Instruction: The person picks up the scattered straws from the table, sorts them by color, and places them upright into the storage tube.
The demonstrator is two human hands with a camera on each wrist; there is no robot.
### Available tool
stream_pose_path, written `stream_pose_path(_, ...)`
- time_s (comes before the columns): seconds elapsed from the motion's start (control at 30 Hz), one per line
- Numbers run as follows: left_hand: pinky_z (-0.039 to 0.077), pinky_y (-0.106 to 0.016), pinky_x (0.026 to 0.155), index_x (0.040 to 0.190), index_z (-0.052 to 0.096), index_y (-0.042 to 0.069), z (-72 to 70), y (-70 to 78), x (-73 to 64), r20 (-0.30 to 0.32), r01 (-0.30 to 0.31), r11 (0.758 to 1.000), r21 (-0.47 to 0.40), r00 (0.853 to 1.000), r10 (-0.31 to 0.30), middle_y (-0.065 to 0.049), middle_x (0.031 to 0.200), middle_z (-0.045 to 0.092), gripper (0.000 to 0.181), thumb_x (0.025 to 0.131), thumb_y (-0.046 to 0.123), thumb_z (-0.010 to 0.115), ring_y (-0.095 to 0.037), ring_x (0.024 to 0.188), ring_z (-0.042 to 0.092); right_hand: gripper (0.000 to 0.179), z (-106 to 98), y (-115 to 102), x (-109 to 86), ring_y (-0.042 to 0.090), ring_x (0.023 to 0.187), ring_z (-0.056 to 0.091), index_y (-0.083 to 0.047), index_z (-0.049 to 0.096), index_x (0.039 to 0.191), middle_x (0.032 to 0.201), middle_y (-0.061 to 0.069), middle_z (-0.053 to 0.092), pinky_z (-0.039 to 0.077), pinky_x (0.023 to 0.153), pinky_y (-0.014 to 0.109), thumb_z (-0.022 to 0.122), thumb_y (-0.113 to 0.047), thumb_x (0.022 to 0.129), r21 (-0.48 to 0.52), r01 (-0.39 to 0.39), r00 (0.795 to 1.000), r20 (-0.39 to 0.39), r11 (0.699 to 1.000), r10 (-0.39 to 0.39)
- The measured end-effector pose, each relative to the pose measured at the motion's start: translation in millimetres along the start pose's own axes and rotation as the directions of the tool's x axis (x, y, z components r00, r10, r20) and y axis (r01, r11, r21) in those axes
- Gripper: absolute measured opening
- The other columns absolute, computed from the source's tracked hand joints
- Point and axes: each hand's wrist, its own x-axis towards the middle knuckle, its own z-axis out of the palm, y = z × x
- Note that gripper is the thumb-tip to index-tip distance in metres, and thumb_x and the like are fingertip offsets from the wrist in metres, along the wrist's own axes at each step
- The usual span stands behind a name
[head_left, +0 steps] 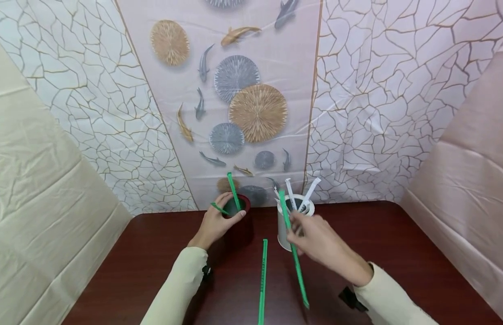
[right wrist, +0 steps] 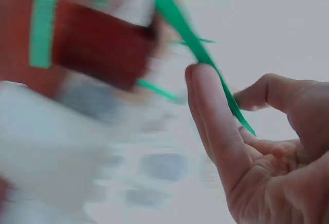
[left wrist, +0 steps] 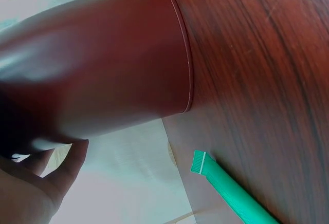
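Note:
My left hand [head_left: 215,223] grips the dark red cylindrical cup [head_left: 244,232] by its rim, thumb near, fingers on the far side. Two green wrapped sticks [head_left: 233,192] poke out of that cup. My right hand [head_left: 322,241] pinches another long green stick [head_left: 300,275] between thumb and fingers, in front of the white cup [head_left: 283,232]; it slants down toward me. The white cup holds several white wrapped sticks [head_left: 310,194]. Between the cups and nearer to me lies a loose green stick [head_left: 263,280], its crimped end plain in the left wrist view.
The dark red wooden table [head_left: 369,243] ends at the back against a hanging cloth [head_left: 271,54] printed with fish and discs. Pale fabric [head_left: 44,216] closes off the left and right sides. Motion blurs much of the right wrist view.

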Motion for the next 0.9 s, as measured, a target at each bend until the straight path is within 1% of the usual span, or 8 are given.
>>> stream_pose_path(0.1, 0.054, -0.056, 0.098, 0.157, 0.053, 0.023, -0.7, -2.2, 0.3, -0.005, -0.004, 1.000, -0.003, 1.000, 0.004, -0.003, 0.164, 0.042, 0.074, 0.094, 0.056, 0.076, -0.035, 0.131, 0.059, 0.008, -16.8, -35.1, 19.9, 0.011, 0.068, 0.071, -0.006, 0.066, 0.102, 0.082, 0.001, 0.074, 0.055, 0.057, 0.029, 0.067, 0.000, 0.096, -0.044, 0.130, 0.985, -0.107, 0.990, -0.134)
stream_pose_path(0.23, 0.054, -0.056, 0.099, 0.157, 0.052, 0.023, -1.6, -3.6, 0.3, -0.004, -0.005, 1.000, 0.001, 1.000, 0.005, -0.003, 0.164, 0.042, 0.076, 0.094, 0.057, 0.075, -0.035, 0.132, 0.058, 0.015, -23.4, -69.9, 49.1, 0.020, 0.081, 0.077, -0.006, 0.068, 0.111, 0.093, 0.007, 0.077, 0.062, 0.071, 0.035, 0.071, -0.001, 0.097, -0.061, 0.278, 0.928, -0.239, 0.959, -0.285)
stream_pose_path(0.3, 0.054, -0.056, 0.099, 0.157, 0.052, 0.023, -1.9, -3.8, 0.0, -0.004, -0.001, 1.000, 0.002, 1.000, 0.001, -0.003, 0.164, 0.042, 0.076, 0.094, 0.058, 0.075, -0.035, 0.132, 0.059, 0.018, -19.6, -79.8, 64.3, 0.022, 0.085, 0.078, -0.006, 0.068, 0.116, 0.099, 0.009, 0.077, 0.063, 0.076, 0.037, 0.071, -0.001, 0.098, -0.046, 0.332, 0.904, -0.268, 0.942, -0.332)
stream_pose_path(0.4, 0.054, -0.055, 0.099, 0.158, 0.051, 0.023, -2.0, -3.4, -0.6, 0.001, 0.001, 1.000, 0.000, 1.000, -0.001, -0.003, 0.164, 0.042, 0.077, 0.094, 0.058, 0.075, -0.034, 0.131, 0.059, 0.015, -5.2, -83.9, 87.6, 0.024, 0.090, 0.078, -0.006, 0.068, 0.115, 0.102, 0.012, 0.077, 0.063, 0.079, 0.036, 0.069, -0.003, 0.101, -0.021, 0.371, 0.892, -0.270, 0.928, -0.363)
stream_pose_path(0.53, 0.052, -0.056, 0.103, 0.159, 0.049, 0.022, -1.3, -3.1, -1.6, 0.017, -0.001, 1.000, -0.010, 1.000, 0.001, -0.003, 0.165, 0.041, 0.079, 0.094, 0.059, 0.074, -0.033, 0.136, 0.056, 0.013, 24.8, -73.0, 116.3, 0.025, 0.093, 0.078, -0.007, 0.066, 0.117, 0.106, 0.012, 0.076, 0.063, 0.077, 0.034, 0.066, -0.006, 0.104, -0.007, 0.355, 0.906, -0.244, 0.935, -0.345)
stream_pose_path(0.67, 0.049, -0.058, 0.108, 0.161, 0.046, 0.023, -0.8, -3.5, -1.3, 0.035, -0.002, 1.000, -0.008, 0.999, 0.002, -0.002, 0.167, 0.039, 0.082, 0.094, 0.063, 0.072, -0.032, 0.142, 0.052, 0.014, 56.9, -51.7, 138.6, 0.024, 0.096, 0.076, -0.007, 0.066, 0.120, 0.108, 0.010, 0.076, 0.062, 0.077, 0.033, 0.065, -0.007, 0.105, -0.039, 0.284, 0.934, -0.215, 0.958, -0.286)
stream_pose_path(0.8, 0.046, -0.060, 0.110, 0.163, 0.043, 0.025, -2.5, -2.3, 0.5, 0.043, -0.010, 1.000, 0.001, 0.999, 0.010, -0.001, 0.168, 0.037, 0.081, 0.096, 0.060, 0.072, -0.032, 0.146, 0.048, 0.019, 82.8, -33.8, 149.8, 0.020, 0.080, 0.074, -0.009, 0.066, 0.126, 0.106, 0.010, 0.077, 0.058, 0.066, 0.033, 0.063, -0.013, 0.108, -0.132, 0.190, 0.965, -0.155, 0.973, -0.210)
stream_pose_path(0.9, 0.044, -0.061, 0.111, 0.162, 0.045, 0.025, -2.7, -2.3, 0.7, 0.038, -0.019, 1.000, -0.006, 0.999, 0.019, -0.001, 0.166, 0.039, 0.076, 0.097, 0.053, 0.074, -0.032, 0.147, 0.046, 0.022, 98.1, -25.5, 152.4, 0.020, 0.074, 0.070, -0.009, 0.067, 0.128, 0.104, 0.009, 0.076, 0.055, 0.060, 0.034, 0.063, -0.017, 0.108, -0.220, 0.125, 0.985, -0.090, 0.967, -0.148)
